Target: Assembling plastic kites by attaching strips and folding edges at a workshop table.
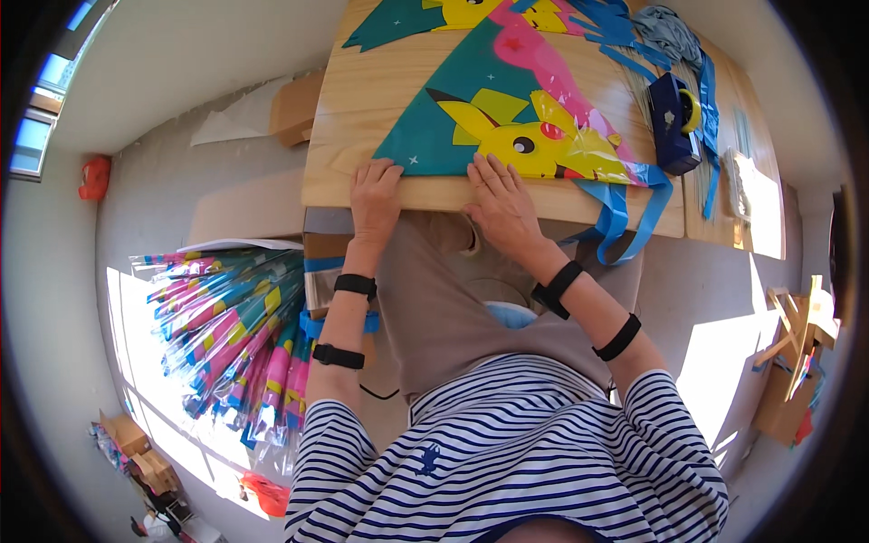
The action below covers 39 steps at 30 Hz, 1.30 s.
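- Step, my read: press and smooth the bottom edge of the glossy teal-and-pink triangular plastic sheet with yellow cartoon face point(511, 113) along the pale wooden worktop point(348, 131).
- Do it well: left hand point(375, 201) pins the corner, right hand point(500, 204) should slide toward 3 o'clock, light even pressure, no creases.
- Keep the shiny blue ribbon tail point(615, 215), 4 o'clock of the sheet, out from under the edge.
- Hands: both palm-down, fingers extended, pressing, nothing clenched; any pinch under the fingertips can't be told.
- Sheet: flat on worktop, mostly 1 o'clock of left hand, 12 of right; bottom edge touches both.
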{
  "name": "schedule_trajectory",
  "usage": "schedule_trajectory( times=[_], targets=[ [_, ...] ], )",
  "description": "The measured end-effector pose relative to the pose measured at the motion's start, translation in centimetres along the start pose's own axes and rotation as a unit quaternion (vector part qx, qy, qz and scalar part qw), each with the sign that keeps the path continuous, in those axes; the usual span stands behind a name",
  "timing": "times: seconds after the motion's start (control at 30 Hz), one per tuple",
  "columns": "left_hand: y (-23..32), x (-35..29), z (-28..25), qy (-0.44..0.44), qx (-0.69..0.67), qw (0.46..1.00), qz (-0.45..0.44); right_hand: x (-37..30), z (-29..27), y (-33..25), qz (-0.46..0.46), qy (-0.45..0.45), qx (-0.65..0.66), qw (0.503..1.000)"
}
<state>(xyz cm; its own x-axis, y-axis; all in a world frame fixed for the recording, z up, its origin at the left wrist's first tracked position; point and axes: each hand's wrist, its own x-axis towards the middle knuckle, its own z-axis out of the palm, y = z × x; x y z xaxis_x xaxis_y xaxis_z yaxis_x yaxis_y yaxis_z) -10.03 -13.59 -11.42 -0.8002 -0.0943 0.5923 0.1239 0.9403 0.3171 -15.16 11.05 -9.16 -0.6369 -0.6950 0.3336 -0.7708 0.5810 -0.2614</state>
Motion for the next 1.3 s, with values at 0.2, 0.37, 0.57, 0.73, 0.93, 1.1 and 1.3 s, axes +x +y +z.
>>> schedule_trajectory(
  times=[0.2,0.37,0.57,0.73,0.93,1.1,1.3],
  targets=[
    [0.1,-1.1,-0.3,0.007,-0.028,0.999,-0.014,-1.4,0.6,-0.9,0.0,-0.03,-0.003,1.0],
    [-0.1,-1.8,-1.1,-0.018,-0.012,1.0,-0.005,-1.9,1.0,-1.7,0.004,-0.021,-0.005,1.0],
    [-0.2,-3.1,-3.6,-0.045,0.01,0.999,-0.021,-1.7,1.0,-1.3,0.0,-0.017,0.001,1.0],
    [-1.0,-3.9,-4.8,-0.059,0.028,0.997,-0.028,-1.6,0.9,-1.4,0.003,-0.02,0.01,1.0],
    [-1.0,-3.5,-4.7,-0.07,0.046,0.997,-0.002,-1.6,0.8,-1.4,0.002,-0.021,0.008,1.0],
    [-1.2,-3.9,-4.6,-0.073,0.045,0.996,0.001,-1.6,0.8,-1.3,0.008,-0.024,0.019,0.999],
    [-1.5,-4.5,-4.3,-0.073,0.041,0.996,-0.007,-1.1,0.5,-1.5,0.022,-0.017,0.056,0.998]
  ],
)
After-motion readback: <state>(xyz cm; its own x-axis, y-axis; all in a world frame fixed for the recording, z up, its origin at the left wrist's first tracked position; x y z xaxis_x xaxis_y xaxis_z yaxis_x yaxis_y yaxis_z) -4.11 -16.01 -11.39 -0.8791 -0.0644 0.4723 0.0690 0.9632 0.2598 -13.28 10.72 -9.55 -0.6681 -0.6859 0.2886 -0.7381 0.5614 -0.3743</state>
